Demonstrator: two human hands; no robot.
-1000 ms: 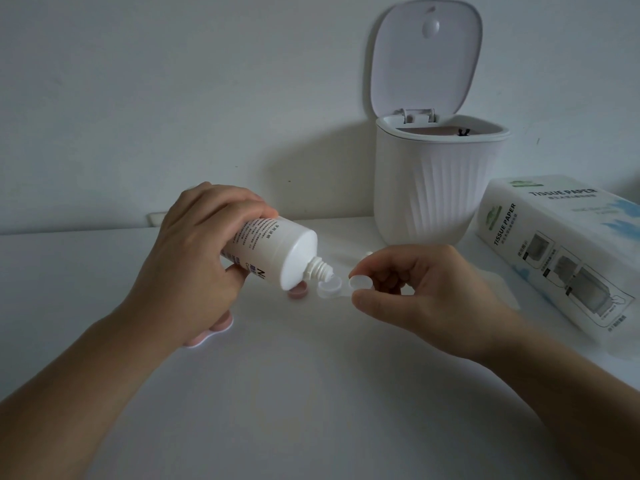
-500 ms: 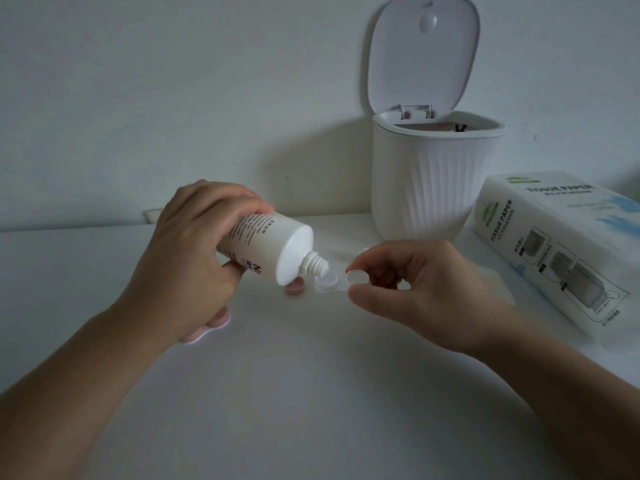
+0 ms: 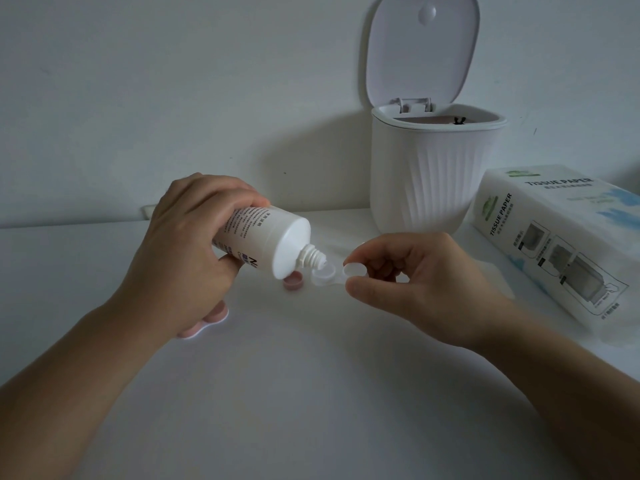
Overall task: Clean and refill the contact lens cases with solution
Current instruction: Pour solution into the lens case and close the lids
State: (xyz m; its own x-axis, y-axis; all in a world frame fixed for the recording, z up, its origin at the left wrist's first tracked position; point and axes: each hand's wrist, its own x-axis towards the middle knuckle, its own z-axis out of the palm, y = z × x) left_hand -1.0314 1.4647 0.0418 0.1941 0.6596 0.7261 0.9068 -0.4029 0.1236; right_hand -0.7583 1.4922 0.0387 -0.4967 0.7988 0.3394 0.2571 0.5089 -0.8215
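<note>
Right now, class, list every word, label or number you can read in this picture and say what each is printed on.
"TISSUE PAPER": top face of the tissue pack.
"TISSUE PAPER": again, running along the pack's side face.
"N": large letter, seen sideways, on the solution bottle held in the left hand.
Too small or blurred: the bottle's fine print, the pack's green logo, small characters and diagram captions.
No text shows on the bin or the lens case.

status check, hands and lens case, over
Left hand gripping tilted solution bottle, nozzle over open well of clear lens case. Right hand pinching the case's other end. Pink cap on table behind; nothing blocking.
</note>
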